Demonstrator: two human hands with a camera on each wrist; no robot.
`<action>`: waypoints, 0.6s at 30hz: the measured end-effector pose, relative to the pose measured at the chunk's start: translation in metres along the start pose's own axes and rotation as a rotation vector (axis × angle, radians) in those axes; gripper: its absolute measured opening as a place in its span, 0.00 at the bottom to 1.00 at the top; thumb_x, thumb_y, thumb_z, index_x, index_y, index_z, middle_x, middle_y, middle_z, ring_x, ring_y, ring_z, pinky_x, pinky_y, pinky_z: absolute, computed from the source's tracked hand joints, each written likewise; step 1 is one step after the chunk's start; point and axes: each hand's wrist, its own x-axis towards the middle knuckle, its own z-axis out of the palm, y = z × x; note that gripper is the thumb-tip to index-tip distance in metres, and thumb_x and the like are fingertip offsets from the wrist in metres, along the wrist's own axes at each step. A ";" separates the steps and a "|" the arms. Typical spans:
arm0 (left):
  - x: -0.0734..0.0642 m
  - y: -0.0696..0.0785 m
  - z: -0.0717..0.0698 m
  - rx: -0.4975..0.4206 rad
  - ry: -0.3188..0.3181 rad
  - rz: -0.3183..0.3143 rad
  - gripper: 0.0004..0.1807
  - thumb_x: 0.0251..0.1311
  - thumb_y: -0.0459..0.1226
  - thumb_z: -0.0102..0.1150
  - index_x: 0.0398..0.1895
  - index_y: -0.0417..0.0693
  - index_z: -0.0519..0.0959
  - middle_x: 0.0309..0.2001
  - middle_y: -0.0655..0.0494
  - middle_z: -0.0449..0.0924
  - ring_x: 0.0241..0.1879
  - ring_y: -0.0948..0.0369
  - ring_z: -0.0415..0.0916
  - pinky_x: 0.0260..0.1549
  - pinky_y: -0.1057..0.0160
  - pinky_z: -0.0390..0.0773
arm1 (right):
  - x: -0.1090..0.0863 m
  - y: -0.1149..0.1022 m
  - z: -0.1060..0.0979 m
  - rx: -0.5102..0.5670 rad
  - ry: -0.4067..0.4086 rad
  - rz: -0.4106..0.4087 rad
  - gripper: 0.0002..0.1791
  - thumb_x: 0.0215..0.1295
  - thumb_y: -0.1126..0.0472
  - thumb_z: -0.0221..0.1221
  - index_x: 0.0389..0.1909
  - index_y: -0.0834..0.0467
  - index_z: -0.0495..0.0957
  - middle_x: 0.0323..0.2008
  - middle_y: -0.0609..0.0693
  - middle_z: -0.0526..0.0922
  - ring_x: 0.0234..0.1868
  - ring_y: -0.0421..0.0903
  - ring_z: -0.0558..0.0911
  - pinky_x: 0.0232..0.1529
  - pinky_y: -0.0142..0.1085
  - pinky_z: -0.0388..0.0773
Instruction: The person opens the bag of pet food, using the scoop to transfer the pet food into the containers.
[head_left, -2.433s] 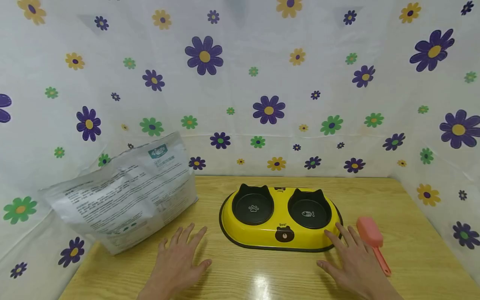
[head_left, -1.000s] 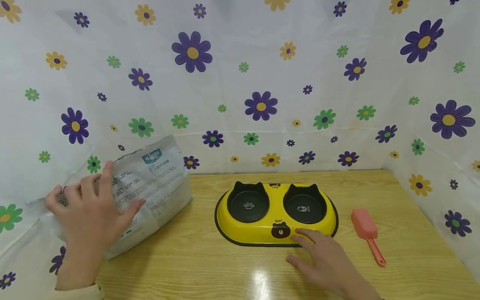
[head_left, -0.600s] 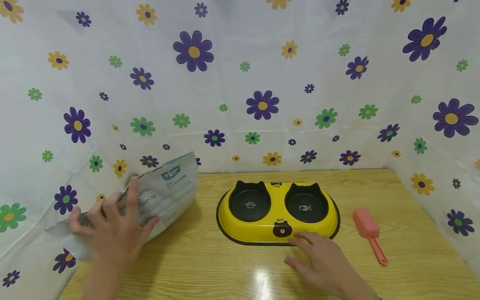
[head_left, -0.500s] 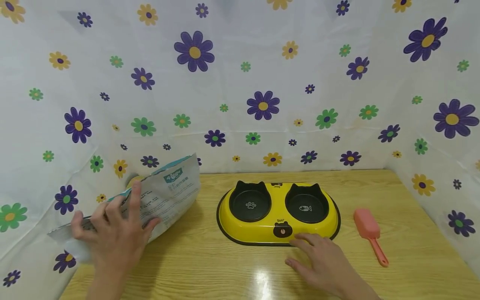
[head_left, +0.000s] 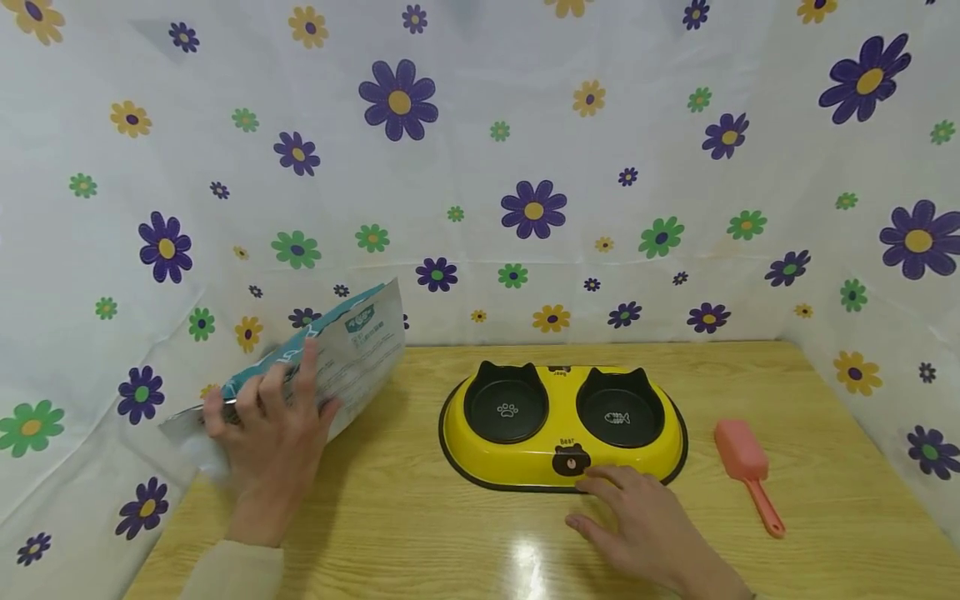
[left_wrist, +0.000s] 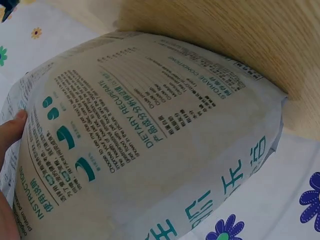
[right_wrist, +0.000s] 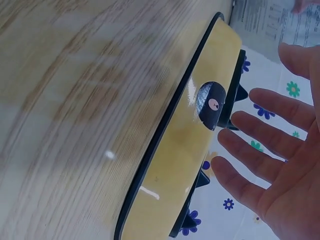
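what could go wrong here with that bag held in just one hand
The left hand alone grips the food bag, which is tilted off the table; it may slip or sag. Whether its top is sealed cannot be told; if open, food could spill. The right hand lies open with fingertips by the yellow double bowl's front rim, so a swinging bag might nudge the bowl.

Grey-white printed bag [head_left: 352, 354] with teal lettering, tilted up off the worktop at left, left hand gripping its lower end, yellow double feeder [head_left: 562, 429], two black cat-eared bowls, flat at centre, right fingertips touching its front rim
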 end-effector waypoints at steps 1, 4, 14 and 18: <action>-0.001 0.000 0.002 0.005 -0.001 0.005 0.54 0.40 0.49 0.80 0.76 0.55 0.67 0.49 0.39 0.72 0.49 0.43 0.63 0.58 0.34 0.56 | 0.000 -0.001 0.001 0.005 0.002 -0.006 0.24 0.68 0.35 0.61 0.51 0.48 0.85 0.54 0.48 0.86 0.52 0.50 0.85 0.52 0.48 0.83; -0.005 0.001 0.009 0.016 0.025 0.008 0.43 0.54 0.51 0.71 0.74 0.56 0.69 0.48 0.41 0.72 0.48 0.44 0.63 0.58 0.37 0.56 | 0.000 -0.003 0.003 0.012 0.014 -0.030 0.23 0.68 0.36 0.61 0.50 0.49 0.85 0.54 0.48 0.86 0.52 0.50 0.85 0.52 0.48 0.83; 0.007 0.012 -0.009 -0.279 -0.025 -0.102 0.25 0.67 0.35 0.58 0.68 0.52 0.76 0.43 0.37 0.78 0.41 0.39 0.68 0.52 0.34 0.53 | 0.007 -0.011 0.005 0.003 0.050 -0.071 0.20 0.68 0.40 0.63 0.48 0.50 0.86 0.53 0.49 0.87 0.53 0.50 0.86 0.53 0.47 0.83; 0.026 0.005 -0.028 -0.431 -0.115 -0.178 0.17 0.66 0.29 0.61 0.57 0.44 0.83 0.39 0.37 0.84 0.38 0.38 0.76 0.46 0.35 0.55 | 0.016 -0.020 0.004 0.042 0.110 -0.119 0.18 0.67 0.44 0.65 0.47 0.52 0.87 0.50 0.48 0.88 0.50 0.48 0.87 0.51 0.45 0.84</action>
